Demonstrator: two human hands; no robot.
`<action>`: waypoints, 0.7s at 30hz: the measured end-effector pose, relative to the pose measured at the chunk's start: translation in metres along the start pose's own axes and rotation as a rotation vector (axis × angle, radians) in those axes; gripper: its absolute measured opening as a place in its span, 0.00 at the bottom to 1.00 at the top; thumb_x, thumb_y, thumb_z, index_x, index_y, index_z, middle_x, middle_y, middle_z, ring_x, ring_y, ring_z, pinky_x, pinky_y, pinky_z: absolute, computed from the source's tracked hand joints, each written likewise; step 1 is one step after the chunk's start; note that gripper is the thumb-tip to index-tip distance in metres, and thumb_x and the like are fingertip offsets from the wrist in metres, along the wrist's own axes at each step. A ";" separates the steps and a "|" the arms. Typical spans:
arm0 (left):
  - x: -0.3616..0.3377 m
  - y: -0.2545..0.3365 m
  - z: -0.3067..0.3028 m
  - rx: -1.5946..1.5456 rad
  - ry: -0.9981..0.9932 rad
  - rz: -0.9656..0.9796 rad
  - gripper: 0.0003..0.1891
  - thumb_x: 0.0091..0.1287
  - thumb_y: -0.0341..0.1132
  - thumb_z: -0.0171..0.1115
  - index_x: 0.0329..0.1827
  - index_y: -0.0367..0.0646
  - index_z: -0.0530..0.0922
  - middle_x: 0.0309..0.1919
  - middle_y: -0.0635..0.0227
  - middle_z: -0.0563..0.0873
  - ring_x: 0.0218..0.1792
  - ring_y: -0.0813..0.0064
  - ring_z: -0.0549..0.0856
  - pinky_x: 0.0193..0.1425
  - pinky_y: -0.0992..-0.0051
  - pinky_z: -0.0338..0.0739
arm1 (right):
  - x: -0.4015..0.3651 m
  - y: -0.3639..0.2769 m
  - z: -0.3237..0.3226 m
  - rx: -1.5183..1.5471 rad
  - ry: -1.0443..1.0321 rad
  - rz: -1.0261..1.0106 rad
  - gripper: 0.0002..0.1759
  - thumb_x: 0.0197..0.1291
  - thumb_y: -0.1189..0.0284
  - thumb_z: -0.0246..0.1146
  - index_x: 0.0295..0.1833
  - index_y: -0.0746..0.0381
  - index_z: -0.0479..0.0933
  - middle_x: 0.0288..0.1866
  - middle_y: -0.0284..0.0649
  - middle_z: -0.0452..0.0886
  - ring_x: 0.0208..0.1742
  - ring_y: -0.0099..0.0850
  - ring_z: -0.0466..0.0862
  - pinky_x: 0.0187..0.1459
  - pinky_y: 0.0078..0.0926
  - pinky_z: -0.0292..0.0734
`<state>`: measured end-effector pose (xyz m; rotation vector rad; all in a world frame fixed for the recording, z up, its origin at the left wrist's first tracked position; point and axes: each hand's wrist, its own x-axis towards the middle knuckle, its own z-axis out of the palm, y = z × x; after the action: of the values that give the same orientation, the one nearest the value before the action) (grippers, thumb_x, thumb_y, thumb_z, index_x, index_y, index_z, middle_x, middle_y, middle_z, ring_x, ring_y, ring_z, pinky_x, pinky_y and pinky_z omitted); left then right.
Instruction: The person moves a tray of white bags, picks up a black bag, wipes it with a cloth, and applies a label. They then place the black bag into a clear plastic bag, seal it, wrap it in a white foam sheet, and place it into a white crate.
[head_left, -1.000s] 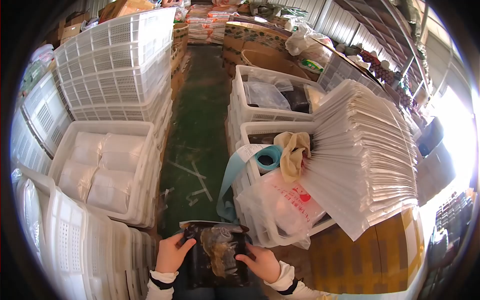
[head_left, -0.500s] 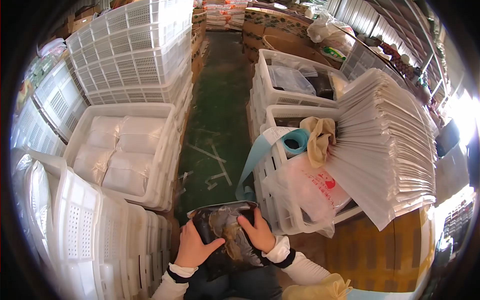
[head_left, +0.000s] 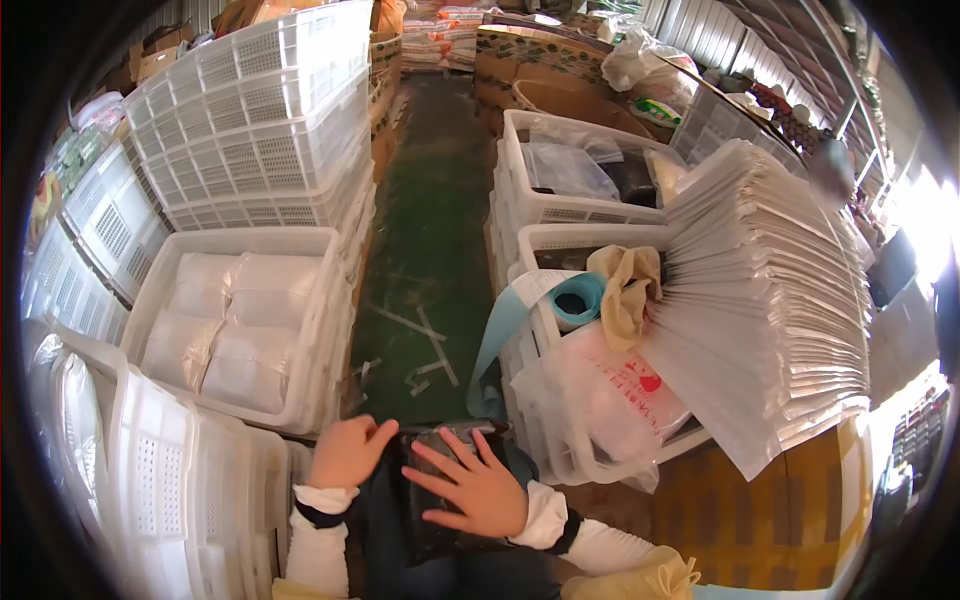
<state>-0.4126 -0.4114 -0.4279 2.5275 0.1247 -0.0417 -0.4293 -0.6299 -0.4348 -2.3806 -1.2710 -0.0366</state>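
Observation:
A dark, glossy plastic bag (head_left: 425, 515) lies across my lap, its top edge away from me. My right hand (head_left: 480, 490) rests flat on it with fingers spread, palm down. At the bag's upper left corner is my left hand (head_left: 345, 455), thumb stretched toward the bag's edge and apart from the index finger. The other left fingers are mostly hidden, and I see nothing held in that hand. What the bag contains is hidden under its dark surface.
A crate (head_left: 325, 310) of white wrapped packs stands at left, near stacked crates (head_left: 250, 120). At right, a crate (head_left: 535, 240) bears a blue tape roll (head_left: 577, 300), a beige cloth (head_left: 627, 290) and fanned white bags (head_left: 760, 310). A green floor aisle (head_left: 430, 210) runs between.
My left hand has moved off the bag's face to its left edge. My right hand has spread flat across the bag, and the brownish and clear patch on its face is no longer visible.

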 end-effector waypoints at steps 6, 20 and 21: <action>0.090 0.041 -0.023 -0.387 0.036 0.194 0.11 0.63 0.33 0.59 0.40 0.33 0.80 0.27 0.55 0.85 0.30 0.64 0.85 0.35 0.71 0.76 | -0.011 0.013 0.005 0.048 0.073 0.099 0.31 0.63 0.58 0.53 0.71 0.53 0.58 0.74 0.44 0.53 0.72 0.53 0.53 0.66 0.57 0.50; 0.226 0.084 0.073 -0.621 -0.535 0.346 0.22 0.54 0.39 0.70 0.47 0.34 0.77 0.39 0.62 0.83 0.45 0.74 0.80 0.51 0.75 0.73 | -0.089 0.013 -0.019 0.163 -0.020 0.224 0.30 0.61 0.65 0.59 0.66 0.62 0.61 0.69 0.55 0.57 0.64 0.58 0.66 0.61 0.43 0.66; 0.214 0.077 0.067 -0.723 -0.494 0.342 0.22 0.54 0.39 0.70 0.48 0.35 0.77 0.41 0.61 0.83 0.46 0.74 0.80 0.51 0.75 0.73 | -0.086 0.009 -0.016 0.173 -0.017 0.219 0.32 0.62 0.64 0.58 0.69 0.60 0.58 0.71 0.56 0.52 0.65 0.62 0.62 0.62 0.45 0.63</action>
<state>-0.1923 -0.4957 -0.4508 1.7253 -0.4180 -0.4034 -0.4691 -0.7083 -0.4435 -2.3583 -0.9714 0.1539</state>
